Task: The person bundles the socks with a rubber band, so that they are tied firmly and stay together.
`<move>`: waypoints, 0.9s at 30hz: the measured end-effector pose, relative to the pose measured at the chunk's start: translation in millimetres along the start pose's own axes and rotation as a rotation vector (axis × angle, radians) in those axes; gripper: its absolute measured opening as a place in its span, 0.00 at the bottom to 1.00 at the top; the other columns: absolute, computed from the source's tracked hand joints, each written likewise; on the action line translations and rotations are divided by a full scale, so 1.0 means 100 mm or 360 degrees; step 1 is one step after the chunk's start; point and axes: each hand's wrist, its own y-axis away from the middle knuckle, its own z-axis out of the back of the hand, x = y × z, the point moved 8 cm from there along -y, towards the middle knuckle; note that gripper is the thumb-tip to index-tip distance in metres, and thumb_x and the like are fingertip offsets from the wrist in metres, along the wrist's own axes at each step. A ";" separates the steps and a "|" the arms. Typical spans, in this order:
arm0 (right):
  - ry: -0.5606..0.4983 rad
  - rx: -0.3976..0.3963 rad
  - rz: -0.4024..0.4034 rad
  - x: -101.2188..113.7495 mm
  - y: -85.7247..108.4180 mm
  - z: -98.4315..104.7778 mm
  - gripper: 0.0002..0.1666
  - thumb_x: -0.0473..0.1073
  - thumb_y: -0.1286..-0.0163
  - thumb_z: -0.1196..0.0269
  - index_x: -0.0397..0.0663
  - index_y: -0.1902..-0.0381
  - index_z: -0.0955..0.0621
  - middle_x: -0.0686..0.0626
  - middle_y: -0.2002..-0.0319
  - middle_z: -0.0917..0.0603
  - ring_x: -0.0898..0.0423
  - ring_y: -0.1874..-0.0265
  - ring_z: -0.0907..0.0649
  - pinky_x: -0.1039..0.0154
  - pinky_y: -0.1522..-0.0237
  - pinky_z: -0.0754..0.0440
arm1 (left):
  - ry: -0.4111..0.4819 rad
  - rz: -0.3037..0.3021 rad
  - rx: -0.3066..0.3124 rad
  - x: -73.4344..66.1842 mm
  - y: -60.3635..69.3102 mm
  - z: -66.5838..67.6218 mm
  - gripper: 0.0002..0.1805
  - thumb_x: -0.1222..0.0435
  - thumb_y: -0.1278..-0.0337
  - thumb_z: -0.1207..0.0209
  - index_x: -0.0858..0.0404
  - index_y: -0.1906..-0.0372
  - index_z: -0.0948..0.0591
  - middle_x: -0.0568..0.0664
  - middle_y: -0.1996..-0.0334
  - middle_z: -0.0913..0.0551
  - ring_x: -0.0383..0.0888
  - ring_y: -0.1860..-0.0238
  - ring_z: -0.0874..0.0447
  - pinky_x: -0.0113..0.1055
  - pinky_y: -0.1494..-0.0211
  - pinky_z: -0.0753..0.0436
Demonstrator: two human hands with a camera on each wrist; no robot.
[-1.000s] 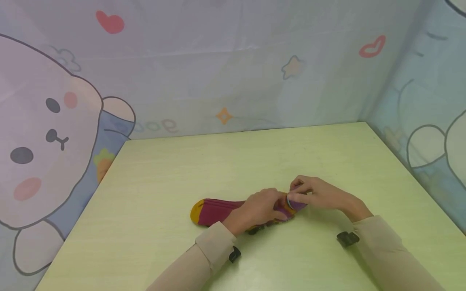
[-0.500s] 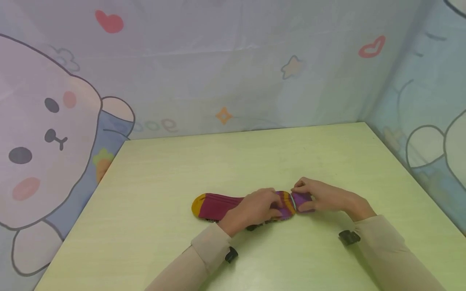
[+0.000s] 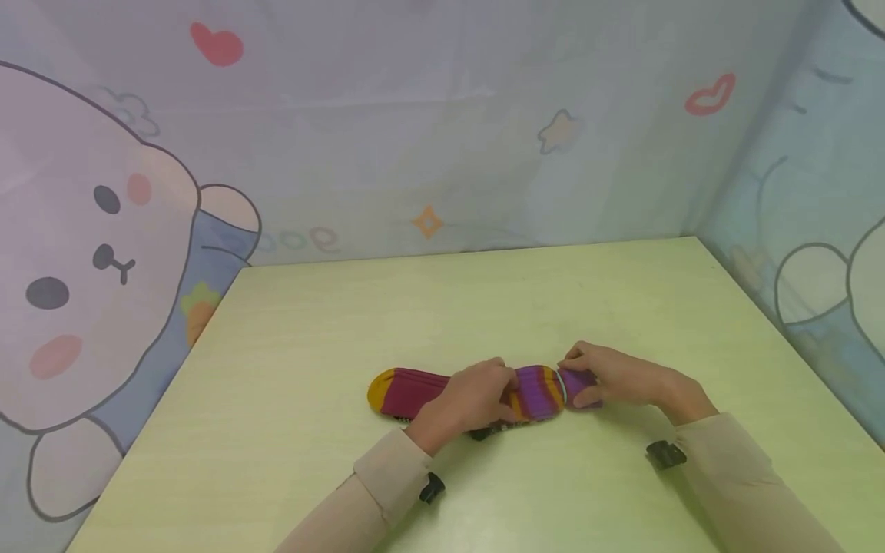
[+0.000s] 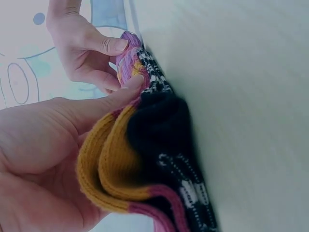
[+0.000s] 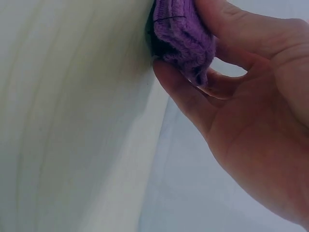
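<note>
A stack of socks lies flat across the table. On top is a maroon sock (image 3: 411, 393) with a mustard toe and purple-and-orange stripes towards its purple cuff (image 3: 574, 386). Under it, a black-and-white patterned sock (image 4: 164, 123) shows in the left wrist view, beside folded mustard knit. My left hand (image 3: 466, 398) holds the stack across its middle, thumb along the near side and fingers over the far side. At the right end my right hand (image 3: 625, 378) grips the cuff end between thumb and fingers; the right wrist view shows the purple layers (image 5: 186, 38) bunched there.
The pale yellow table (image 3: 332, 322) reaches back to a cloth backdrop (image 3: 387, 138) printed with hearts and a star. Cloth with cartoon animals (image 3: 104, 230) also flanks the table.
My left hand has slid left along the socks, uncovering more of the stripes. My right hand has shifted slightly right with the cuff end, which now lies flatter and straighter.
</note>
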 end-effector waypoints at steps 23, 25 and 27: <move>0.0064 -0.0214 0.0036 0.10 0.00 0.14 0.35 0.55 0.27 0.38 0.34 0.34 0.25 0.40 0.38 0.26 0.41 0.39 0.25 0.42 0.41 0.27 | 0.0370 -0.0050 -0.0187 0.28 0.27 0.31 0.17 0.58 0.30 0.41 0.64 0.44 0.19 0.52 0.48 0.17 0.48 0.49 0.19 0.41 0.46 0.20; 0.0046 -0.0290 0.0053 0.15 -0.02 0.18 0.34 0.54 0.26 0.39 0.34 0.33 0.27 0.39 0.36 0.28 0.40 0.37 0.26 0.41 0.40 0.28 | 0.0442 -0.0037 -0.0253 0.38 0.32 0.40 0.18 0.60 0.29 0.41 0.66 0.42 0.20 0.56 0.45 0.18 0.54 0.44 0.21 0.46 0.42 0.22; 0.0028 -0.0358 0.0049 0.20 -0.05 0.22 0.35 0.54 0.25 0.40 0.35 0.31 0.29 0.39 0.34 0.29 0.40 0.36 0.27 0.41 0.39 0.29 | 0.0483 -0.0006 -0.0331 0.50 0.37 0.46 0.18 0.61 0.30 0.40 0.66 0.41 0.21 0.58 0.44 0.19 0.56 0.44 0.21 0.48 0.40 0.24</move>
